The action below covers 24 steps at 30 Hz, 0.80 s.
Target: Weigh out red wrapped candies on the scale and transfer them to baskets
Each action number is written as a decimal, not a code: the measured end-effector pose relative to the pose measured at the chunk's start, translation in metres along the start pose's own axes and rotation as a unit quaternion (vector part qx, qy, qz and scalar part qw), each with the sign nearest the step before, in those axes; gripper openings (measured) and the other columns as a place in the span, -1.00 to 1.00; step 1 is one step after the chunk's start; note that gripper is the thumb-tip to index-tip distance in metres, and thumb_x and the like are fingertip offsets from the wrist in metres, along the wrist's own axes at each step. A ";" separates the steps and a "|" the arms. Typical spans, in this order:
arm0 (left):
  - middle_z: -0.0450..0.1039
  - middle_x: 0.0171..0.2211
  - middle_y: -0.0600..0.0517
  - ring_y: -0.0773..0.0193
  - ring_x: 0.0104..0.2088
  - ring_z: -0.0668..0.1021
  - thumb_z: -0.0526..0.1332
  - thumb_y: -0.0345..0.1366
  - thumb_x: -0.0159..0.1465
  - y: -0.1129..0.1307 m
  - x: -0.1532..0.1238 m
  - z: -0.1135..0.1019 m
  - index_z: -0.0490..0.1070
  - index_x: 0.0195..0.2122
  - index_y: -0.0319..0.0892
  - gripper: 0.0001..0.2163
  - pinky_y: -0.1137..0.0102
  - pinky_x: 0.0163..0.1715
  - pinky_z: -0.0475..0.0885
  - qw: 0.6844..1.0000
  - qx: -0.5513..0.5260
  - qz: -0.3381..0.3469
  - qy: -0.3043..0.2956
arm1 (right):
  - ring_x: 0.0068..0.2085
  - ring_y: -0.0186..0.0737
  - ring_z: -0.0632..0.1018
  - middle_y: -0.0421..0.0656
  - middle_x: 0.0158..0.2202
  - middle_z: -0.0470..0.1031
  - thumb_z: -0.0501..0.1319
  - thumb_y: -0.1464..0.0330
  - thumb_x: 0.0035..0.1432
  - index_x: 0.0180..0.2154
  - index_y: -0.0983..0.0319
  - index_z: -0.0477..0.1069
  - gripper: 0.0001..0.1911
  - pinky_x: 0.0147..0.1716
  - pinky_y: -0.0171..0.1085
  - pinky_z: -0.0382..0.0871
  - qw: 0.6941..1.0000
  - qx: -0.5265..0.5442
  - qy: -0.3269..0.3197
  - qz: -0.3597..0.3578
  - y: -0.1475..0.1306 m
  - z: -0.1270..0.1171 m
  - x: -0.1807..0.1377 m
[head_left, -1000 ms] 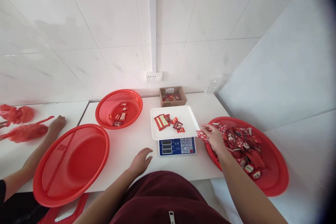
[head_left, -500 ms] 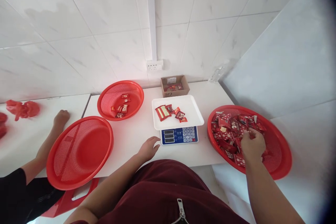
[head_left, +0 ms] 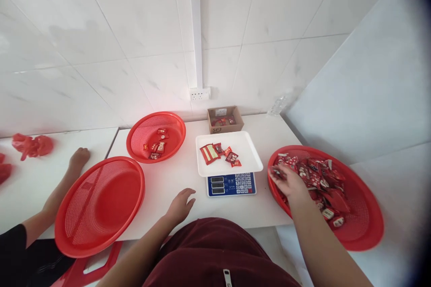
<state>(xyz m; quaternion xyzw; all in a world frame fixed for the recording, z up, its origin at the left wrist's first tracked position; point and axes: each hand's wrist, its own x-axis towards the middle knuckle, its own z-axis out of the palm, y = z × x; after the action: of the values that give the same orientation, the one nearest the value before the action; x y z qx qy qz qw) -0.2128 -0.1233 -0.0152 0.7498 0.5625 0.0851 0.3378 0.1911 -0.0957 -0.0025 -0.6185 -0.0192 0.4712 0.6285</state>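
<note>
My right hand (head_left: pixel 290 181) is over the left rim of a red plastic basket (head_left: pixel 365 215) at the right. Its fingers are closed on a small wrapped snack packet (head_left: pixel 277 171), partly covered by them. Many red packets (head_left: pixel 313 175) lie heaped in that basket. My left hand (head_left: pixel 181 206) rests near the table's front edge, fingers apart and holding nothing. Ahead of it stands a blue digital scale (head_left: pixel 231 184) topped by a white tray (head_left: pixel 249 154). On the tray lie a larger red-and-cream packet (head_left: pixel 210 154) and several small ones (head_left: pixel 231 157).
Behind the scale sits an open cardboard box (head_left: pixel 225 120) with packets inside. Two more red baskets, a far one (head_left: pixel 134 132) and a near one (head_left: pixel 101 244), stand at the left. A co-worker's hand (head_left: pixel 80 158) rests beside red plastic bags (head_left: pixel 32 145). A clear bottle (head_left: pixel 278 105) is by the wall.
My right hand has moved left from the middle of the packet heap to the basket's rim, now with a packet in its fingers. My left hand has shifted slightly away from the scale.
</note>
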 end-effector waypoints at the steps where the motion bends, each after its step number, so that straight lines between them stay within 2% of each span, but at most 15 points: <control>1: 0.46 -0.01 -0.01 0.22 0.02 0.48 0.08 -0.37 0.24 0.000 -0.001 0.001 0.40 -0.05 -0.12 -0.73 0.26 0.09 0.34 1.000 -0.002 0.002 0.000 | -0.39 -0.33 0.52 -0.24 -0.47 0.45 0.28 0.51 -0.03 -0.40 0.20 0.33 -0.84 -0.34 -0.31 0.52 0.998 0.039 -0.025 0.039 0.003 0.014 -0.007; 3: 0.46 0.00 -0.02 0.22 0.03 0.47 0.08 -0.37 0.24 0.001 -0.001 0.003 0.39 -0.04 -0.12 -0.73 0.26 0.10 0.33 1.000 -0.006 0.004 -0.001 | -0.42 -0.35 0.52 -0.25 -0.47 0.46 0.31 0.55 -0.08 -0.37 0.20 0.36 -0.78 -0.39 -0.36 0.51 0.994 0.039 -0.073 0.071 0.010 0.036 -0.018; 6: 0.45 0.01 -0.03 0.21 0.03 0.47 0.07 -0.37 0.24 0.001 -0.002 0.003 0.39 -0.04 -0.13 -0.72 0.26 0.10 0.33 1.000 -0.013 0.002 0.004 | -0.47 -0.35 0.52 -0.24 -0.44 0.49 0.33 0.48 -0.09 -0.28 0.18 0.42 -0.75 -0.45 -0.37 0.47 0.985 -0.087 -0.135 0.068 0.023 0.054 -0.024; 10: 0.46 0.01 -0.02 0.21 0.03 0.47 0.07 -0.36 0.24 -0.001 -0.005 0.003 0.40 -0.05 -0.12 -0.73 0.25 0.11 0.33 1.000 -0.020 -0.008 0.010 | -0.39 -0.30 0.55 -0.16 -0.22 0.55 0.28 0.33 -0.03 -0.08 0.14 0.42 -0.61 -0.39 -0.33 0.44 0.936 -0.320 -0.139 -0.041 0.038 0.074 -0.027; 12: 0.46 0.00 -0.02 0.21 0.03 0.47 0.07 -0.36 0.24 -0.001 -0.005 0.003 0.40 -0.05 -0.12 -0.72 0.25 0.10 0.33 1.000 -0.022 -0.009 0.005 | -0.37 -0.30 0.55 -0.15 -0.16 0.54 0.25 0.31 -0.02 -0.03 0.16 0.41 -0.56 -0.35 -0.33 0.42 0.910 -0.377 -0.155 -0.077 0.044 0.087 -0.032; 17: 0.45 0.01 -0.03 0.20 0.03 0.47 0.07 -0.36 0.23 0.002 -0.005 0.001 0.40 -0.04 -0.11 -0.71 0.25 0.11 0.32 1.000 -0.019 -0.007 -0.002 | -0.32 -0.28 0.55 -0.15 -0.22 0.56 0.26 0.32 -0.03 0.01 0.20 0.41 -0.51 -0.27 -0.32 0.42 0.891 -0.361 -0.276 -0.020 0.049 0.110 -0.050; 21: 0.44 0.02 -0.04 0.20 0.04 0.46 0.06 -0.36 0.23 0.001 -0.006 0.000 0.39 -0.03 -0.12 -0.71 0.25 0.11 0.31 1.000 -0.019 -0.009 -0.009 | -0.28 -0.28 0.54 -0.12 -0.18 0.56 0.25 0.28 -0.01 -0.05 0.21 0.46 -0.57 -0.20 -0.30 0.40 0.895 -0.349 -0.275 -0.048 0.047 0.101 -0.049; 24: 0.43 0.03 -0.05 0.20 0.05 0.45 0.06 -0.36 0.24 0.002 -0.006 0.001 0.38 -0.01 -0.14 -0.70 0.26 0.12 0.31 1.000 -0.015 -0.015 -0.023 | -0.37 -0.30 0.54 -0.12 -0.16 0.55 0.21 0.26 0.02 -0.03 0.23 0.43 -0.56 -0.24 -0.30 0.41 0.901 -0.366 -0.227 -0.048 0.045 0.092 -0.043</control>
<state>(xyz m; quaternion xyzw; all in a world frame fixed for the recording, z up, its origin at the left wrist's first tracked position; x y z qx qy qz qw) -0.2127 -0.1294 -0.0135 0.7376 0.5647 0.0714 0.3632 0.0859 -0.0617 0.0077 -0.6793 -0.3621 0.5284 0.3583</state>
